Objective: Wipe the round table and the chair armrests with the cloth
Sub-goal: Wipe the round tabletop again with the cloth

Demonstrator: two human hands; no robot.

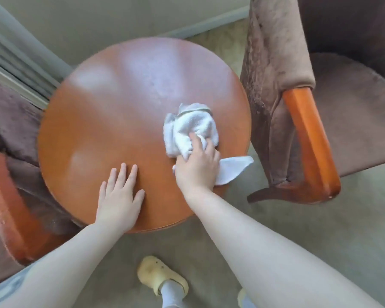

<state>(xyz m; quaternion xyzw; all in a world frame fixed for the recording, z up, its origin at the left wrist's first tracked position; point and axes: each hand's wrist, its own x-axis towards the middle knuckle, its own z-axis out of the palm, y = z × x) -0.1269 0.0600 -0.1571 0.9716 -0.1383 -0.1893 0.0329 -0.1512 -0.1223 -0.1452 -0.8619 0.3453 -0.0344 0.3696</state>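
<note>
A round, glossy orange-brown wooden table (111,121) fills the middle of the view. My right hand (197,166) presses a crumpled white cloth (191,127) onto the table's right side, fingers closed on it, with one corner of the cloth hanging past the rim. My left hand (120,194) lies flat on the near part of the tabletop, fingers spread, holding nothing. A brown upholstered chair on the right has an orange wooden armrest (309,138). Another chair's wooden armrest (7,210) shows at the lower left.
The right chair's seat (353,121) and its side panel (269,85) stand close to the table. Green-grey carpet (298,230) covers the floor. A wall and curtain (20,47) lie behind. My yellow shoe (158,276) is under the table's near edge.
</note>
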